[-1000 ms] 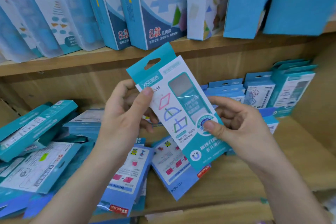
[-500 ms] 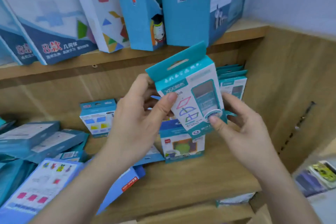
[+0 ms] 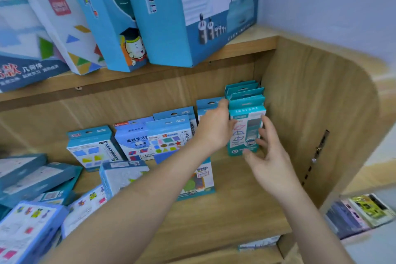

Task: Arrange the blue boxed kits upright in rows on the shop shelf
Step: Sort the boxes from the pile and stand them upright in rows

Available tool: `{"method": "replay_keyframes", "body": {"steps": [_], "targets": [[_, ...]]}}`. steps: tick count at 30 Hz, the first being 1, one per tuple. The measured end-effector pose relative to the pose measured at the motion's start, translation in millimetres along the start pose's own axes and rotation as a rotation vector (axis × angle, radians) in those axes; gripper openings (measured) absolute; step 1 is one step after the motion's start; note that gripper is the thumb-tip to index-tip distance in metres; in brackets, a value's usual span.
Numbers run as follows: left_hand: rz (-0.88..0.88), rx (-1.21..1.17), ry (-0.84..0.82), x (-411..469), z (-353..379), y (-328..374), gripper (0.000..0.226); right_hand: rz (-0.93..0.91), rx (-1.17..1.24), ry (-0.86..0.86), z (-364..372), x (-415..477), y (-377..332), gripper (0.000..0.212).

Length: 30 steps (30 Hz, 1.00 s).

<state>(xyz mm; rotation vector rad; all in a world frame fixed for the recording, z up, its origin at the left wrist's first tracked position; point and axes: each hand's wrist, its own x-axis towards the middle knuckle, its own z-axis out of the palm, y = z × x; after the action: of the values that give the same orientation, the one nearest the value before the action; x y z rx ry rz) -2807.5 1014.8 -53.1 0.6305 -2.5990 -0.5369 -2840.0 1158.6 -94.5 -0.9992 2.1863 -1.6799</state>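
1. The teal-and-white cardboard boxed kit stands upright at the front of the row of matching teal kits, at the right end of the lower wooden shelf.
2. The left hand holds its left edge, thumb on the printed face. The right hand has its fingers spread apart, tips touching the right edge and lower front.
3. Recommended: press the kit back flush with the row and square its base before letting go. Otherwise it will probably tip forward.

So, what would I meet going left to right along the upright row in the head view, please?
Kit with blue and yellow shapes → blue-titled kit → kit with a red star → left hand → teal kit → right hand → wooden side panel.
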Motion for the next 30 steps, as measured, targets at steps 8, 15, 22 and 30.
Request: {"method": "replay_keyframes", "body": {"steps": [8, 15, 22, 30], "targets": [[-0.075, 0.071, 0.053, 17.3, 5.4, 5.5, 0.044, 0.035, -0.027, -0.045, 5.3, 24.0, 2.3, 0.08], [-0.186, -0.082, 0.016, 23.0, 12.3, 10.7, 0.047, -0.162, -0.242, 0.033, 6.5, 42.5, -2.4, 0.077], [-0.268, -0.082, -0.061, 27.8, 24.2, 1.8, 0.039, -0.202, -0.558, 0.079, -0.5, 57.3, -6.2, 0.071], [-0.068, 0.253, -0.054, 12.6, -30.3, -0.3, 0.015, -0.193, -0.615, 0.024, -0.7, 51.3, -8.6, 0.077]]}}
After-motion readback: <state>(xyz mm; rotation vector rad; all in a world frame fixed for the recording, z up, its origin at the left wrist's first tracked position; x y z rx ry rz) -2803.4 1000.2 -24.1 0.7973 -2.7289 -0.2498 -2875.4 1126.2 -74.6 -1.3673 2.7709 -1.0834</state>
